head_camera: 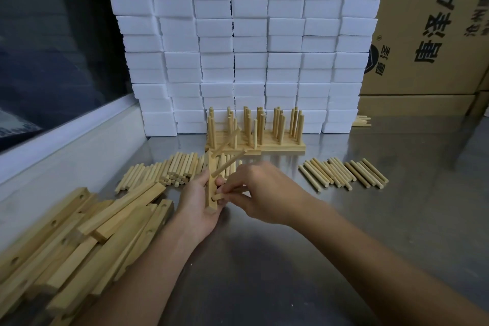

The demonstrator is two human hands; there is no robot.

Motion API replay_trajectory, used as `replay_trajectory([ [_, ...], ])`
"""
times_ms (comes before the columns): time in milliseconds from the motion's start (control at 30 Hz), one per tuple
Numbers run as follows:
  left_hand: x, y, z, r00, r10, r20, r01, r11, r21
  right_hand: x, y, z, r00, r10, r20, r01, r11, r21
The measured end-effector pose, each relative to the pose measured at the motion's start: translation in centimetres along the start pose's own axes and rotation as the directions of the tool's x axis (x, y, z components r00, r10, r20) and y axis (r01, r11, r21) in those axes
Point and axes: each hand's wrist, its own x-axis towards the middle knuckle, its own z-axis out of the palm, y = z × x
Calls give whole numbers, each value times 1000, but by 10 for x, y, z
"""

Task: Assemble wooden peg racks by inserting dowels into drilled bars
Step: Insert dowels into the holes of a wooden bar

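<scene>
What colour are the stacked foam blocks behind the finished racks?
The stacked rectangular foam blocks are plain white, seen clearly in the head view.

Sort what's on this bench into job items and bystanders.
Job: drilled wooden bar held by left hand; short wooden dowel pinched by right hand; loose dowel piles; stacked drilled bars; finished peg racks.
Bystanders: white foam blocks; brown cardboard boxes.

White foam blocks [246, 53] stacked like a wall on the steel table [397, 219], printed cartons [428, 24] seemingly behind
</scene>
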Motion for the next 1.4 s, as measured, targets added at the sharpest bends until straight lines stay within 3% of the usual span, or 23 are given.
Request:
replay_trajectory([
  [400, 1, -1, 2, 999, 36, 25, -38, 998, 56, 7, -12, -4, 992, -98, 86, 115, 967, -227],
  [733, 3, -2, 2, 999, 42, -6, -41, 995, 96, 12, -11, -14, 935, -220, 277, 332, 816, -474],
  [833, 5, -3, 1, 998, 57, -13, -55, 994, 98, 13, -15, -12, 946, -121, 299, 245, 873, -421],
  [967, 7, -5, 2, 997, 78, -20, -75, 989, 131, 16, -19, -12, 945, 37, 325, 35, 976, -214],
  [1000, 6, -5, 1, 997, 72, -20, -69, 989, 130, 16, -21, -14, 943, -1, 332, 102, 953, -287],
  [1067, 6, -3, 0, 999, 48, -12, -46, 993, 109, 14, -24, -15, 929, -156, 337, 322, 789, -523],
  [1167, 4, -2, 0, 999, 38, -28, -35, 995, 99, 10, -24, -18, 904, -186, 384, 407, 646, -645],
  [1300, 5, -3, 1, 998, 47, -37, -43, 994, 97, 19, -24, -15, 904, -123, 409, 346, 773, -532],
  [1400, 5, -4, 1, 995, 82, -53, -75, 989, 129, 23, -26, -14, 908, 5, 419, 177, 902, -393],
])
